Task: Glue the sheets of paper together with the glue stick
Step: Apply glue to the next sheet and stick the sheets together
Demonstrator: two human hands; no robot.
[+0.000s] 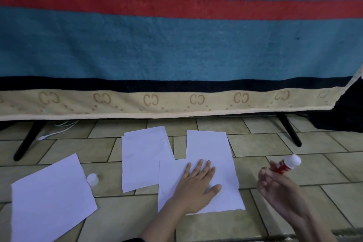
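My left hand (198, 184) lies flat with straight fingers on a white sheet (170, 182) in the middle of the tiled floor. That sheet overlaps another white sheet (208, 143) behind it. A small stack of sheets (143, 155) lies just to the left, and one more sheet (51, 200) sits at the far left. My right hand (275, 180) is raised at the right and pinches the red and white glue stick (288, 164), uncapped, its white tip pointing up and right. The white cap (92, 179) lies on the floor between the left sheet and the stack.
A blue cloth (176, 45) with a red stripe and a beige border hangs across the back. Two black legs (27, 139) (290, 131) stand on the floor under it. White cables (57, 129) trail at the back left.
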